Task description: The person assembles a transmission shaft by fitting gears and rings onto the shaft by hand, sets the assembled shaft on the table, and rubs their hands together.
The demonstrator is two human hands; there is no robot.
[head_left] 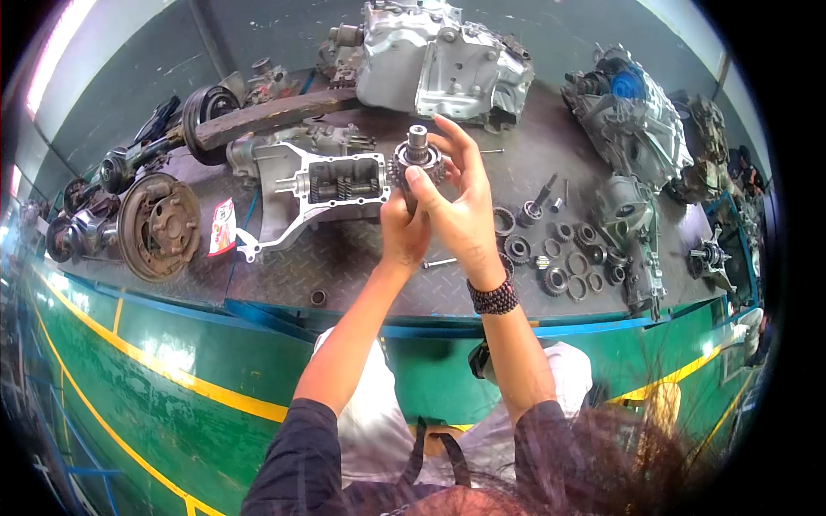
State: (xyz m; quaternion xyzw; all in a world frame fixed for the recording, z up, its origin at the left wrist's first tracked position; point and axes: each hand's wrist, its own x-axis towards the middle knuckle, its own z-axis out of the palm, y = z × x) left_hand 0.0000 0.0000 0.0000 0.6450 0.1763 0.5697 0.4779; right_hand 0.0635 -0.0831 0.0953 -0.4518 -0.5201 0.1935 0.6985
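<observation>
Upright above the table I hold a gear shaft (pixel 417 143), its splined end pointing up and a toothed gear around it. My left hand (pixel 404 232) is closed around its lower part, which the fingers mostly hide. My right hand (pixel 463 206) grips the gear from the right, thumb in front and fingers curved behind. Just left of the hands lies an opened gearbox housing (pixel 277 176) with gears visible inside. Loose gears (pixel 517 248), rings (pixel 576 288) and a short shaft (pixel 544 194) are spread to the right of my right hand.
A large silver transmission (pixel 396 69) stands at the back, with another gearbox (pixel 632 120) at the far right. A brake drum assembly (pixel 159 225) and an axle lie left. A bolt (pixel 440 262) and small ring (pixel 319 297) are near the blue table edge (pixel 413 330).
</observation>
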